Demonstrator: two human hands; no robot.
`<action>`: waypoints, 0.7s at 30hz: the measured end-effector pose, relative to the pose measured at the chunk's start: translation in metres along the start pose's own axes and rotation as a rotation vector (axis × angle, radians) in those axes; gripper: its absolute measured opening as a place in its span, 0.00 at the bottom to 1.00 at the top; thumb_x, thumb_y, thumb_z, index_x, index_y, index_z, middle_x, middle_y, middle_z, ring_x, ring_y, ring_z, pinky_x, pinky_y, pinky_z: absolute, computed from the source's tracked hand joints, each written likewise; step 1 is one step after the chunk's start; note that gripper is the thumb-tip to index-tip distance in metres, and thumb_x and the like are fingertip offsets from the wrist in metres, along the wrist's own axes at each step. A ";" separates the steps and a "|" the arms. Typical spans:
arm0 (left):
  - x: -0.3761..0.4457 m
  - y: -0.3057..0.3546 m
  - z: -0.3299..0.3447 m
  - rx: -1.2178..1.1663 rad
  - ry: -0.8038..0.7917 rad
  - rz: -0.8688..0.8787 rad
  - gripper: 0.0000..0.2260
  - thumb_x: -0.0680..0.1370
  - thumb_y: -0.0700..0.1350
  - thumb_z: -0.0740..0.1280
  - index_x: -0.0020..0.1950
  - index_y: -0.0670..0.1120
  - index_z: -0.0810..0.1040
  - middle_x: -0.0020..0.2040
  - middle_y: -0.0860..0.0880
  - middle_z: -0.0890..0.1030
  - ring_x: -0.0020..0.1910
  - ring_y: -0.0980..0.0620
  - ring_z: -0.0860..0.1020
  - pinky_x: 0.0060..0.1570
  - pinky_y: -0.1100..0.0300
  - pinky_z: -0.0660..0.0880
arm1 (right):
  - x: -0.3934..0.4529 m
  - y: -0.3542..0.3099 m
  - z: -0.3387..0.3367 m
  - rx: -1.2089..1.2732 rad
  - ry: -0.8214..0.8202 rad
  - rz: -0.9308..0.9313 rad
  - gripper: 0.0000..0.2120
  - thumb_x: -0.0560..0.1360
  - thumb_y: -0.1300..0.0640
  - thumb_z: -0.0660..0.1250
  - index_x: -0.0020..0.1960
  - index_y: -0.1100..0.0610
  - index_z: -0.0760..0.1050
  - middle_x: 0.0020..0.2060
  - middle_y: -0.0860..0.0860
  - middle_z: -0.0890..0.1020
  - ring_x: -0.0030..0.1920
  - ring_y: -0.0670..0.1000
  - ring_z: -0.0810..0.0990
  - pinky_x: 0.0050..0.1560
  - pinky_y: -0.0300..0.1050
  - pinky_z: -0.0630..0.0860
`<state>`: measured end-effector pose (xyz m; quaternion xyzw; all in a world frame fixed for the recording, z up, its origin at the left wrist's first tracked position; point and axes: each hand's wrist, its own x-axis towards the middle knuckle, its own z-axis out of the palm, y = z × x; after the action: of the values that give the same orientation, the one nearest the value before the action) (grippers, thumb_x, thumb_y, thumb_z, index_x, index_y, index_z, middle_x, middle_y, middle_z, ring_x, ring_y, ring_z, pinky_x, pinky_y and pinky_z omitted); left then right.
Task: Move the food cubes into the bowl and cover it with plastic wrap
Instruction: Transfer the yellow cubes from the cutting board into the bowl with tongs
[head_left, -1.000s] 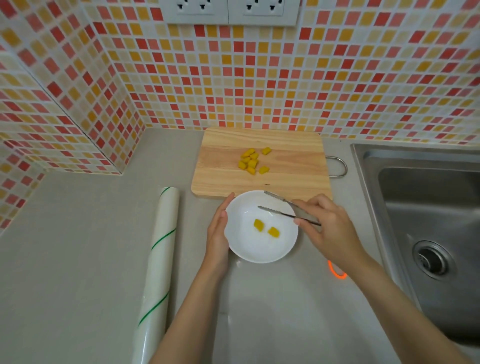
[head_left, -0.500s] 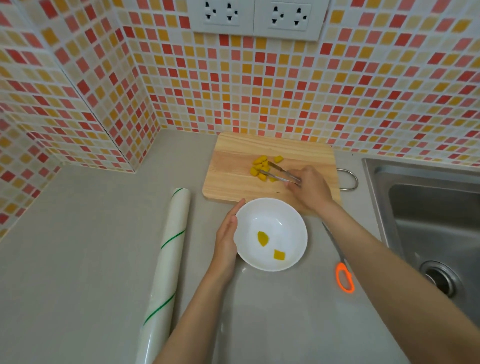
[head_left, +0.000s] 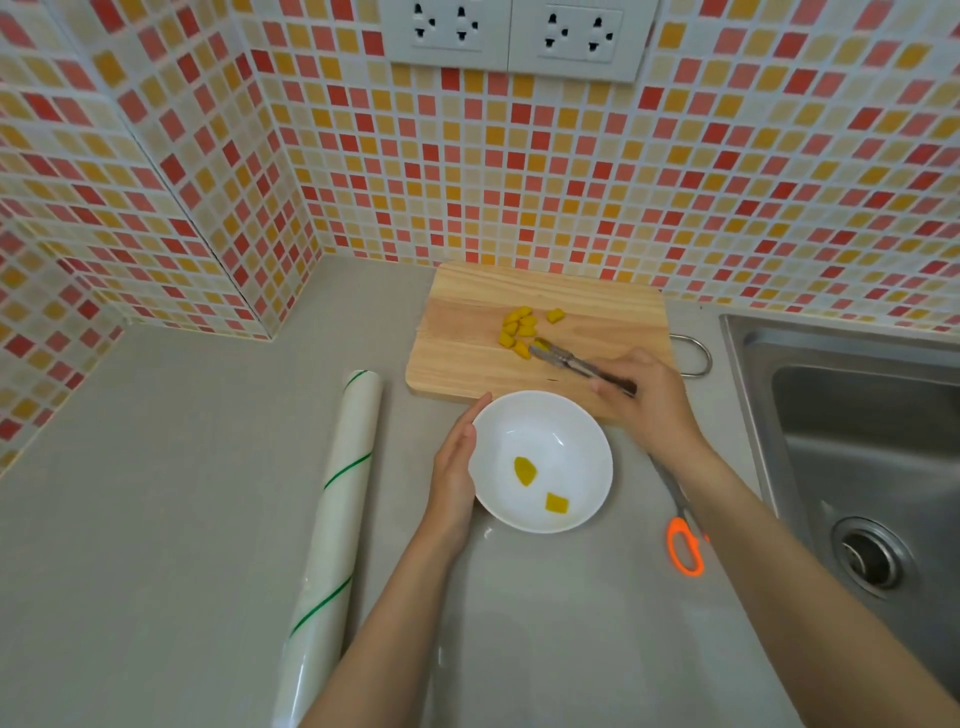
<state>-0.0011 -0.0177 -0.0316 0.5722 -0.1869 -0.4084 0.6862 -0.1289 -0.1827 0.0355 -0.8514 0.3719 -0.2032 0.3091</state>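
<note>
A white bowl (head_left: 582, 441) sits on the grey counter with two yellow food cubes (head_left: 524, 470) inside. Behind it a wooden cutting board (head_left: 457, 343) carries several more yellow cubes (head_left: 519, 327). My right hand (head_left: 654, 405) grips metal tongs (head_left: 566, 358) whose tips are pinched on one cube at the near edge of the pile. My left hand (head_left: 454, 467) rests flat against the bowl's left rim, fingers straight. A roll of plastic wrap (head_left: 337, 525) with green stripes lies to the left of the bowl.
Scissors with an orange handle (head_left: 684, 545) lie right of the bowl, partly under my right forearm. A steel sink (head_left: 857, 457) fills the right side. Tiled walls close off the back and the left, with sockets above.
My right hand carried the tongs from above the bowl back to the cube pile on the board and closed them on a cube. The left hand stayed at the bowl.
</note>
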 end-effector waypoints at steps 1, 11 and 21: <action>0.000 0.000 0.000 0.002 -0.003 0.002 0.14 0.82 0.46 0.54 0.60 0.57 0.75 0.57 0.64 0.80 0.59 0.66 0.77 0.52 0.71 0.75 | -0.013 -0.002 -0.003 0.025 -0.014 -0.010 0.13 0.73 0.61 0.68 0.57 0.57 0.79 0.39 0.55 0.75 0.41 0.54 0.76 0.43 0.41 0.67; -0.003 0.000 -0.001 -0.030 -0.011 0.009 0.14 0.82 0.46 0.54 0.62 0.55 0.75 0.61 0.58 0.79 0.60 0.62 0.77 0.56 0.66 0.76 | -0.036 0.001 -0.034 0.062 -0.169 0.032 0.18 0.71 0.59 0.71 0.60 0.52 0.78 0.42 0.53 0.76 0.43 0.49 0.74 0.44 0.33 0.67; -0.008 0.000 0.003 -0.043 -0.030 -0.012 0.14 0.81 0.47 0.55 0.61 0.54 0.76 0.60 0.57 0.80 0.59 0.60 0.78 0.52 0.66 0.76 | 0.031 0.038 0.002 -0.276 -0.131 0.090 0.20 0.73 0.54 0.67 0.65 0.51 0.73 0.43 0.54 0.70 0.51 0.60 0.74 0.44 0.43 0.65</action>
<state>-0.0078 -0.0129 -0.0291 0.5520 -0.1850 -0.4250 0.6932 -0.1273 -0.2253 0.0115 -0.8797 0.4131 -0.0801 0.2215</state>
